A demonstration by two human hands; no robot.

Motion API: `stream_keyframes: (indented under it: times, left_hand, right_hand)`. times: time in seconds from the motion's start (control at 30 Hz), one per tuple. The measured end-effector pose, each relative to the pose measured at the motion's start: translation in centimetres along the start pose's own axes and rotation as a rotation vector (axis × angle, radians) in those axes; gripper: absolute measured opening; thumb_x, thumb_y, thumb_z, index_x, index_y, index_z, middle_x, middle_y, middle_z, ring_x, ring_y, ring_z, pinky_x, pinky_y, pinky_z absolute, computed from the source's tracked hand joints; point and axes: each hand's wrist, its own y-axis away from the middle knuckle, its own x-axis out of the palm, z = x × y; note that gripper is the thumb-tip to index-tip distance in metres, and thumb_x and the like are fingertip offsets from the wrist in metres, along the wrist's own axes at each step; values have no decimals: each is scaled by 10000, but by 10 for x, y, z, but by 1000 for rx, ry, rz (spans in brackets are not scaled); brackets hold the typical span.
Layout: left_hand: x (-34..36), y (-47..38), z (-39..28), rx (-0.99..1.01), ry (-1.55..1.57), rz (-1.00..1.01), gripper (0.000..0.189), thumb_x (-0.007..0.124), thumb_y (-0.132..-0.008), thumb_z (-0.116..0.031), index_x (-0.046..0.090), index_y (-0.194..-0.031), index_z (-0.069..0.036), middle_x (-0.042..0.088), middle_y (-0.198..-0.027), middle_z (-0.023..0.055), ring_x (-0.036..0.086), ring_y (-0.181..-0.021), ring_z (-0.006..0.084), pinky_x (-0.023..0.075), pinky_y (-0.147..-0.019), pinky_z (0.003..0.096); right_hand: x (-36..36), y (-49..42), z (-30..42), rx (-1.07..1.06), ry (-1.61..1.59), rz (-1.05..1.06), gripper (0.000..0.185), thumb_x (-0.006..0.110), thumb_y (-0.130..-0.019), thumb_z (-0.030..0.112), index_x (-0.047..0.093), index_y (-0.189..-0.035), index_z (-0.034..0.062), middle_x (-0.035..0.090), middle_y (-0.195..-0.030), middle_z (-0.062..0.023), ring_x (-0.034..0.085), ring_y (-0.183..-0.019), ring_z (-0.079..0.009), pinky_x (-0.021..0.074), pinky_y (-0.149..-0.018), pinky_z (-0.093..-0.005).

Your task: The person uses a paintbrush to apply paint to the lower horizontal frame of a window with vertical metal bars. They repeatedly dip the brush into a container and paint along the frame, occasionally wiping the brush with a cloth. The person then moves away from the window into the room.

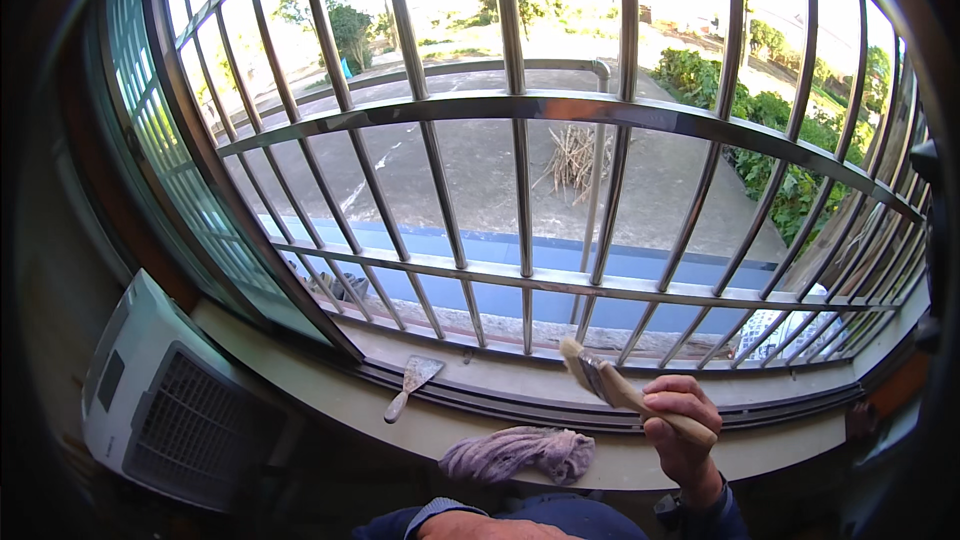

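My right hand [684, 427] grips the wooden handle of a flat paintbrush [607, 382]. The pale bristles point up and to the left, in front of the lower window bars. At the bottom edge, by my dark blue clothing, only part of my left hand [487, 526] shows; its fingers are hidden, so I cannot tell what it holds. A crumpled purple cloth [519, 455] lies on the window sill [622, 465], left of my right hand. Farther left, a putty knife [412, 387] rests with its blade near the sliding-window track [495, 405].
Metal security bars [517, 187] span the window opening. A sliding glass pane [169, 112] stands at the left, above a white appliance with a grille [187, 420]. Outside are a concrete yard [465, 180], a bundle of sticks [574, 157] and a pipe [596, 195].
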Motion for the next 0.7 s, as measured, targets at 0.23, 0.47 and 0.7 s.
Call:
stream_keyframes:
  times: [0.23,0.47,0.7]
  left_hand:
    - [-2,26,-38,-119,-172,-352,784,696,-1030,-479,510,-1499,121,605,-1384,356,615,-1296,445,510,-1055,561]
    - [-85,123,-48,-434,-989,-822,502,665,-1066,-203,556,-1475,67,649,-1424,231,645,-1299,276,539,-1072,397]
    - [-150,193,-26,-501,-1135,-941,397,695,-1039,-109,637,-1408,28,717,-1329,162,690,-1213,207,570,-1007,355]
  right_hand:
    - [17,-58,-3,-146,78,114,249,816,-950,158,731,-1139,20,736,-1123,-199,741,-1026,-293,602,-855,-389]
    - [78,-120,-25,-159,14,151,249,810,-942,81,738,-1173,22,751,-1159,-170,756,-1028,-266,619,-860,-382]
    - [146,-167,-50,-38,156,79,186,776,-991,163,748,-1074,-1,766,-986,-146,764,-863,-244,612,-760,-357]
